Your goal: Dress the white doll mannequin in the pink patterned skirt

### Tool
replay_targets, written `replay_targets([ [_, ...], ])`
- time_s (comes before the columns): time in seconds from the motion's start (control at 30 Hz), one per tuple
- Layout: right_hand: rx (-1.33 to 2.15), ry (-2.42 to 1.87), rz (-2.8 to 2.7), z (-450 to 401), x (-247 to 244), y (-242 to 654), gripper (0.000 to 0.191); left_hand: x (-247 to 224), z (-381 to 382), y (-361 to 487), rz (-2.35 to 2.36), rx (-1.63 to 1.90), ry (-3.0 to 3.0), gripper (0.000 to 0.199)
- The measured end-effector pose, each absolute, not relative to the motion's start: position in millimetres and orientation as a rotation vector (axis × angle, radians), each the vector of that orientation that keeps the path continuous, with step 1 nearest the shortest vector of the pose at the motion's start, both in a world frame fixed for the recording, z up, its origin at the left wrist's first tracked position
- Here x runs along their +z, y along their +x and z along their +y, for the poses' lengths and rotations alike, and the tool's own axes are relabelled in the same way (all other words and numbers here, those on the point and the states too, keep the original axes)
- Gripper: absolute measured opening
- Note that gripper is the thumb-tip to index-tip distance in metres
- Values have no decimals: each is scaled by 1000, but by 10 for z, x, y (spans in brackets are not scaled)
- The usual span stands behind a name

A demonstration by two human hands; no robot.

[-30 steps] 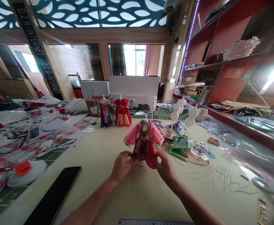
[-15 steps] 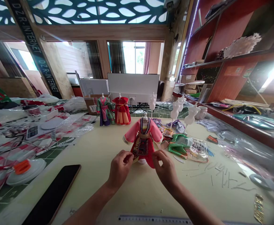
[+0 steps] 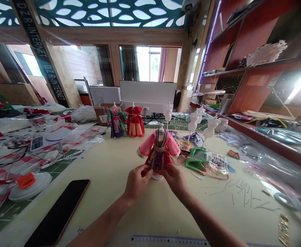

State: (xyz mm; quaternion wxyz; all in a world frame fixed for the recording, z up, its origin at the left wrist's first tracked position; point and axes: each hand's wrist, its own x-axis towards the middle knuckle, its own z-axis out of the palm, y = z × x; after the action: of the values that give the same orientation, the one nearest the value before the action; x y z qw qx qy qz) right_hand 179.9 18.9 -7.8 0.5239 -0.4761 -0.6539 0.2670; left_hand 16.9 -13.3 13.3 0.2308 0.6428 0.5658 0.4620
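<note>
A doll-sized pink and red robe (image 3: 169, 141) with wide sleeves hangs on a small white mannequin (image 3: 161, 127) in the middle of the table. A dark patterned panel (image 3: 157, 161) runs down the front of its skirt, below a gold belt. My left hand (image 3: 138, 180) pinches the lower left of this panel. On the other side, my right hand (image 3: 175, 177) has its fingers closed at the panel's right edge, over the red skirt. Both hands sit close together in front of the mannequin's base, and my fingers hide part of the skirt's hem.
Two dressed mannequins, one in a green robe (image 3: 116, 120) and one in a red dress (image 3: 134, 120), stand behind. Bare white mannequins (image 3: 211, 127) and green cloth (image 3: 197, 157) are at right. A black phone (image 3: 60, 212) lies front left; a ruler (image 3: 168, 239) lies along the front.
My hands have moved inward toward each other. The skirt's sides, spread wide before, are now drawn in around the dark front panel.
</note>
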Motion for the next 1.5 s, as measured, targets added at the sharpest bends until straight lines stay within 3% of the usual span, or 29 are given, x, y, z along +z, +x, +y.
replay_targets([
  [0.4, 713, -1171, -1530, 138, 47, 1868, 12, 134, -74, 297, 1545, 1325, 1799, 19],
  [0.87, 763, -1172, -1568, 202, 4, 1921, 11, 488, -56, 317, 1599, 1904, 2066, 11],
  [0.97, 770, -1120, -1564, 172, 81, 1916, 11, 737, 13, 268, 1599, 2029, 2239, 24],
  [1.07, 818, -1067, -1547, 126, 179, 1883, 11, 989, 122, 210, 1474, 1934, 2409, 41],
  [1.27, 921, -979, -1447, 66, 316, 1770, 18, 1239, 280, 182, 1275, 1570, 2302, 56],
  [1.5, 870, -1006, -1333, 159, 401, 1673, 25, 1285, 349, 268, 1155, 1516, 2120, 66],
])
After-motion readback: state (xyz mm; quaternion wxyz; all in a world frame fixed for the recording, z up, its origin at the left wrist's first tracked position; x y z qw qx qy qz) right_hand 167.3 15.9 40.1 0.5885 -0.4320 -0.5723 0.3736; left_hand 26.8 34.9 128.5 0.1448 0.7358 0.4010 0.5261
